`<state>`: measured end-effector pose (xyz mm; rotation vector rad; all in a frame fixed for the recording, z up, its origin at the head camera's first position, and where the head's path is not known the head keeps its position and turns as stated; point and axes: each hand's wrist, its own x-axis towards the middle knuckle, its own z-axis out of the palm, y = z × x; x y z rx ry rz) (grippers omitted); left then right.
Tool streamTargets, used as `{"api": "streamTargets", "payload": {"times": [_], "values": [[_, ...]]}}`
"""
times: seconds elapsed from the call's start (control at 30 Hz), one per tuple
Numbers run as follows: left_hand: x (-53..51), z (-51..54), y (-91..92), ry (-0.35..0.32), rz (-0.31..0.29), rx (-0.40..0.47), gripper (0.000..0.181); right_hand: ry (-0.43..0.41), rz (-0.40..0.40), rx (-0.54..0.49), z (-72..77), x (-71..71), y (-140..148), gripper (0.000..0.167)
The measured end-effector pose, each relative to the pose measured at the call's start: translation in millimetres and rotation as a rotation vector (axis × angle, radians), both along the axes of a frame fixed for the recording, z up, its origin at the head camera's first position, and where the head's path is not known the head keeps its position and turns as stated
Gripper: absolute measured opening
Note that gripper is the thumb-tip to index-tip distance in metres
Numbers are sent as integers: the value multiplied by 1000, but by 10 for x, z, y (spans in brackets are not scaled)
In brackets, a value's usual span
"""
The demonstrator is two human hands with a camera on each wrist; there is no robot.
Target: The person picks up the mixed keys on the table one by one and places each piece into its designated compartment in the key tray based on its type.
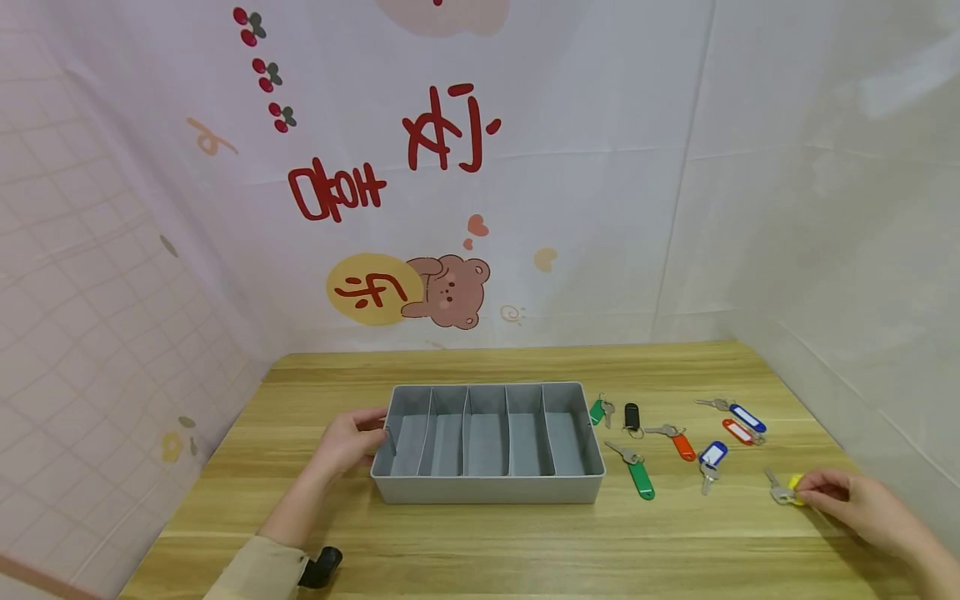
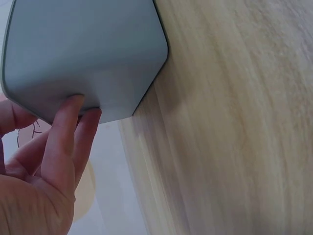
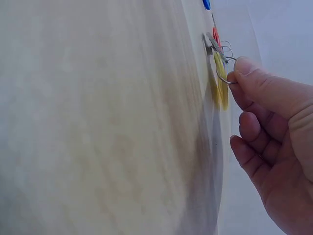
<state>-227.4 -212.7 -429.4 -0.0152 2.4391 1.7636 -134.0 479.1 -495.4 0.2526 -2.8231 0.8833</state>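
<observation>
A grey tray with several compartments stands on the table. My left hand holds its left end. Two fingertips press the outer wall of the tray, while another digit reaches the rim; its tip is hidden. At the far right, my right hand pinches the metal ring of a key with a yellow tag between thumb and finger. That key lies at the tabletop, left of the fingers. The remaining fingers of the right hand are loosely bent.
Between tray and right hand lie several tagged keys: green, red-orange, blue and another blue. A black tag lies beside the tray. Printed cloth hangs behind the wooden table.
</observation>
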Motion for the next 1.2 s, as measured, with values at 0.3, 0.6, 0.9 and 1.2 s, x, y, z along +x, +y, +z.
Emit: {"api": "streamTargets", "payload": {"times": [0.3, 0.6, 0.9, 1.2], "values": [[20, 23, 26, 4, 39, -41, 48, 63, -6, -38, 75, -12, -47, 11], [35, 39, 44, 15, 60, -75, 46, 141, -73, -23, 132, -69, -76, 10], [43, 44, 64, 20, 81, -81, 45, 232, -47, 11, 235, -173, -155, 9], [31, 42, 69, -1, 92, -64, 45, 250, -45, 50, 389, -253, -266, 9]]}}
